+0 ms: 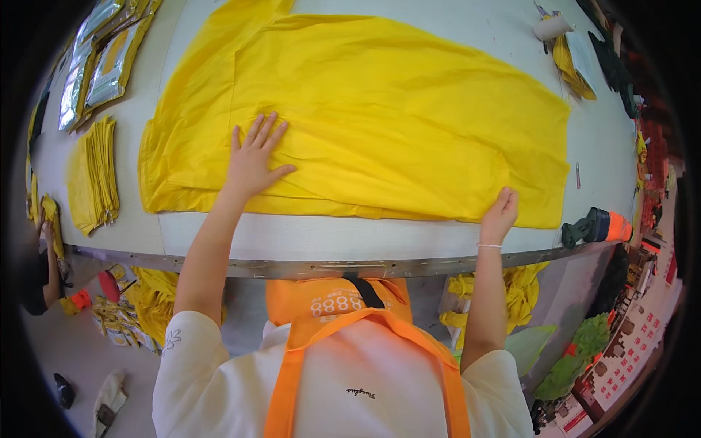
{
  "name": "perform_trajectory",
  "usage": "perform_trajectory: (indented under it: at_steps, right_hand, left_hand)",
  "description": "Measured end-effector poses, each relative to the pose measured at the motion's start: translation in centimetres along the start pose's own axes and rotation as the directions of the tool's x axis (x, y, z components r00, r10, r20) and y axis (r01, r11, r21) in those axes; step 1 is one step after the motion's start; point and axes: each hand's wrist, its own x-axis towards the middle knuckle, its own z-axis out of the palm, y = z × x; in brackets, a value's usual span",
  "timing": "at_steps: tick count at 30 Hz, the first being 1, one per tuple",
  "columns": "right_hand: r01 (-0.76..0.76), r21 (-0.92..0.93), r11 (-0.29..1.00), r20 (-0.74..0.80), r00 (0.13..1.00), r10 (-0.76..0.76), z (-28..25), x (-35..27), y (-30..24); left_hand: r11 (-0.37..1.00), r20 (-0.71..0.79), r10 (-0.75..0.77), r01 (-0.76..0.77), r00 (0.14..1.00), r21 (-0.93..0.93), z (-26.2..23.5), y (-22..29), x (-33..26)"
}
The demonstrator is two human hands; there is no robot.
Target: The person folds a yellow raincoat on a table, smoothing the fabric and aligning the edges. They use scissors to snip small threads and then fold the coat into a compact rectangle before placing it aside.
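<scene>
A thin yellow garment (409, 95), like a raincoat, lies spread across the pale table, with shallow wrinkles in its near half. My left hand (255, 157) rests flat on its left part with the fingers spread. Over at the garment's near right edge, my right hand (501, 212) is closed, pinching the yellow cloth; its fingertips are partly hidden. A fold of the cloth stands slightly raised just above that hand.
Left on the table (281, 232) are a folded yellow stack (95, 175) and several plastic-wrapped packages (113, 62). A white thread cone (553, 28) stands far right; a dark-and-orange bundle (606, 226) sits at the near right corner. Another person's arm (51, 266) shows at left.
</scene>
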Motion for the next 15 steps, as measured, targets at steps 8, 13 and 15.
perform_trajectory:
  at_steps: [8, 13, 15]
  right_hand:
    - [0.311, -0.286, 0.907, 0.155, 0.949, -0.276, 2.6, 2.9, 0.1]
    - [0.702, -0.344, 0.624, 0.541, 0.691, -0.48, 6.0, 1.8, -3.4]
    - [0.674, -0.363, 0.643, 0.579, 0.704, -0.412, 8.5, 1.4, -0.3]
  left_hand:
    - [0.986, -0.143, 0.077, -0.096, 0.987, -0.133, 2.1, -1.5, 0.3]
    - [1.0, -0.114, 0.016, -0.017, 0.993, -0.007, 0.3, -4.0, -2.0]
    - [0.996, -0.048, -0.056, 0.059, 0.997, 0.069, 1.4, -6.2, -2.8]
